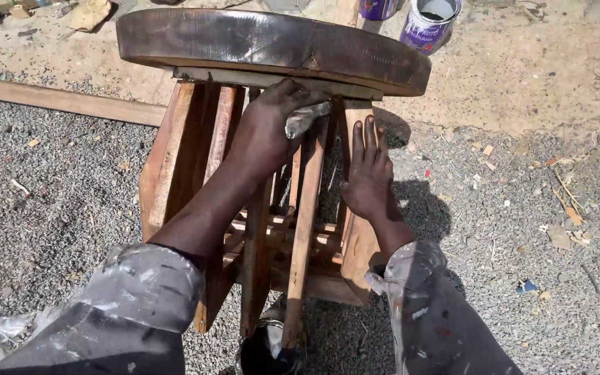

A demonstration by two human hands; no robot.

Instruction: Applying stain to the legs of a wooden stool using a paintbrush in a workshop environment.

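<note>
Wooden stool (265,139) lies tipped on gravel (71,187). Left hand (269,132) pinches stained rag (305,118) under dark-coated seat (265,45). Right hand (368,173), fingers spread, braces pale leg (357,236). Legs mostly uncoated.

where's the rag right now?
In the head view, the grey rag is bunched in the left hand, pressed against a wooden slat just under the stool's dark round seat, centre frame.
</note>
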